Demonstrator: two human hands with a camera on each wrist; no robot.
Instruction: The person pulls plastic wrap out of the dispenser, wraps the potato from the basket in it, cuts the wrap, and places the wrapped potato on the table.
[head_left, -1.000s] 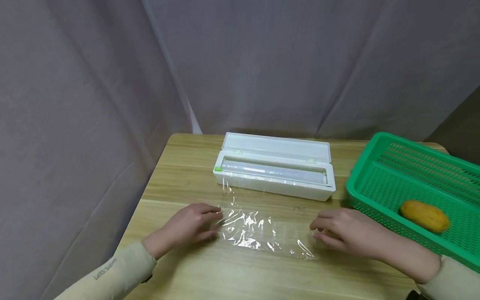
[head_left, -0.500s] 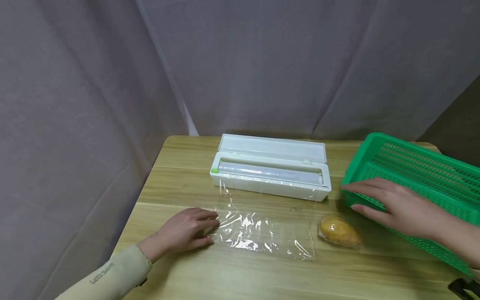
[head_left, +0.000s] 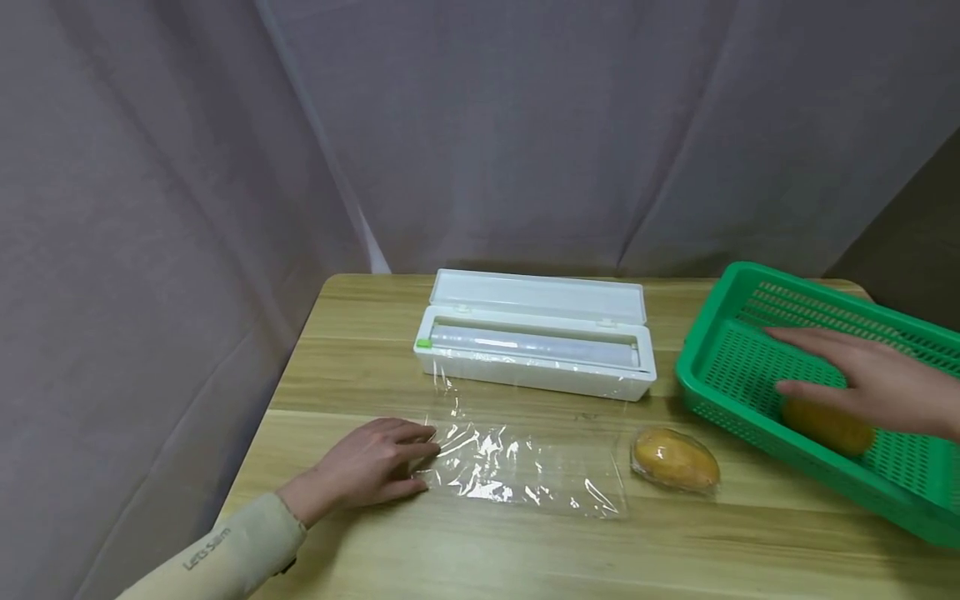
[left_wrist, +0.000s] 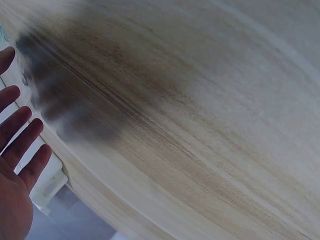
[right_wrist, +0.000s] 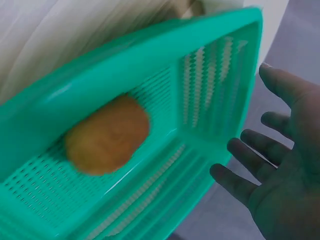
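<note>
A clear sheet of plastic wrap (head_left: 517, 467) lies on the wooden table, drawn out from the roll (head_left: 532, 346) in a white dispenser box with its lid up. My left hand (head_left: 371, 462) rests at the sheet's left edge; the left wrist view shows its fingers (left_wrist: 30, 132) apart and loosely extended. A yellow mango-like fruit (head_left: 675, 460), covered in film, sits right of the sheet. Over the green basket (head_left: 697, 367) hovers my right hand (head_left: 877, 379), holding nothing, fingers spread. Beneath it lies another yellow fruit (right_wrist: 107, 136), partly hidden in the head view.
The white dispenser box (head_left: 536, 379) stands toward the table's back edge, a green slider (head_left: 424, 342) at its front left. Grey cloth (head_left: 480, 150) hangs behind and to the left. The basket occupies the table's right side.
My right hand has left the sheet's right end and moved right, over the basket. The film-covered fruit, earlier hidden by that hand, is uncovered to view. My left hand stays at the sheet.
</note>
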